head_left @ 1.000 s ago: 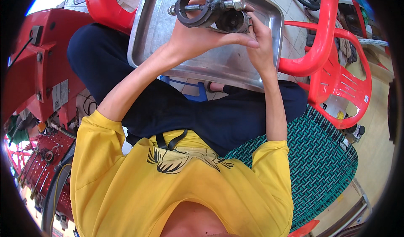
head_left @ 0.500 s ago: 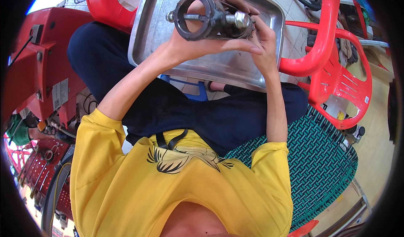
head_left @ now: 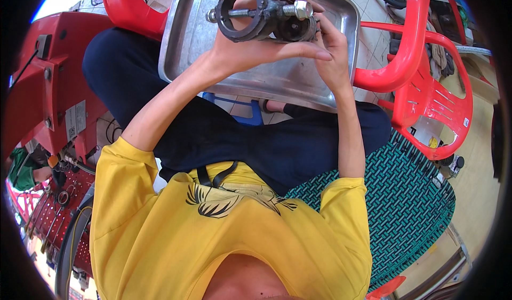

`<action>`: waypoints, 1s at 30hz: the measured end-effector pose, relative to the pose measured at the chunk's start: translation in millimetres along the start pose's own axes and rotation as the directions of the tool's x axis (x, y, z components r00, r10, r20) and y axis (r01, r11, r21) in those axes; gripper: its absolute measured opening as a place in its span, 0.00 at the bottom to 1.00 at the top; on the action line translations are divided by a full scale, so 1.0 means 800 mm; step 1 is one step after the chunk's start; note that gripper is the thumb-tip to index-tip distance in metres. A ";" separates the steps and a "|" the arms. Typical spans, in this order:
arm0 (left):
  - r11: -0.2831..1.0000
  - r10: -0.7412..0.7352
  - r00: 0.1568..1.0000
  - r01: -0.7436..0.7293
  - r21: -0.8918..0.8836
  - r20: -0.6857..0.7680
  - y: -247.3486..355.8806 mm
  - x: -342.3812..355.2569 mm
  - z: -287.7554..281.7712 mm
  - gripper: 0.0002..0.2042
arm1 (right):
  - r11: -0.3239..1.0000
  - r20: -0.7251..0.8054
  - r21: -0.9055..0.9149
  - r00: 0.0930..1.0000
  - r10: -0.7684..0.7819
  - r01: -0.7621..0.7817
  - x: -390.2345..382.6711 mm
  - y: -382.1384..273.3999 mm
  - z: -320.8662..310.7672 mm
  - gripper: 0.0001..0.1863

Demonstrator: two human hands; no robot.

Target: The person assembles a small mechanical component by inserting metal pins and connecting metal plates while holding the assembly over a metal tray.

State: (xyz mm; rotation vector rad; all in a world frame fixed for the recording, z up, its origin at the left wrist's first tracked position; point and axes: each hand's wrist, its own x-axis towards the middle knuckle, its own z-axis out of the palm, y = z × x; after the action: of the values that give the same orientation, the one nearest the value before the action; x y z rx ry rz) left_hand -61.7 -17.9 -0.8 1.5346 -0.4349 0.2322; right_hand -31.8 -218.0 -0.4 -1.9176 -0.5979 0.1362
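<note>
My left hand [head_left: 234,54] grips a dark steel clamp assembly [head_left: 246,30] from below, its fingers round the back and its thumb stretched across the front toward the right. A threaded bolt [head_left: 240,13] crosses the large ring and ends in a shiny hex head [head_left: 302,10]; a smaller hollow cylinder [head_left: 294,29] sits at the right of the ring. My right hand [head_left: 333,60] is curled on the right end of the assembly, touching my left thumb, with some fingertips hidden. Both hands are over a stainless steel tray [head_left: 181,44].
Red plastic chairs [head_left: 432,105] surround the tray, with a blue stool [head_left: 240,113] below. A red machine [head_left: 64,81] stands at left, beside a co-worker's green-clad part [head_left: 22,172] and a red perforated rack [head_left: 64,214]. A green woven seat [head_left: 394,220] is at lower right.
The assembly dipped and tilted slightly, then rose again, both hands still on it. At far left the co-worker's green-clad part and hand came into view and shifted.
</note>
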 end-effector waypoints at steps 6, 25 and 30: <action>0.999 0.030 0.999 -0.028 0.036 -0.045 0.002 0.005 -0.003 0.27 | 0.995 -0.015 0.076 0.998 -0.063 0.064 0.001 -0.004 0.004 0.13; 0.810 -0.565 0.808 0.506 -0.296 -0.167 0.044 0.033 -0.022 0.13 | 0.890 -0.147 -0.442 0.969 -0.200 0.116 0.006 -0.014 -0.001 0.11; 0.697 -0.622 0.779 0.506 -0.509 -0.078 0.027 0.031 -0.018 0.13 | 0.877 -0.141 -0.471 0.973 -0.183 0.097 0.007 -0.015 0.002 0.13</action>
State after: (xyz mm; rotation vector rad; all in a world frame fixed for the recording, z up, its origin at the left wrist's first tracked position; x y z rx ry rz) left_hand -46.5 -6.2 29.1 1.0740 0.1998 -0.1701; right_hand -31.9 -210.4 10.8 -2.3040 -0.6871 -0.3011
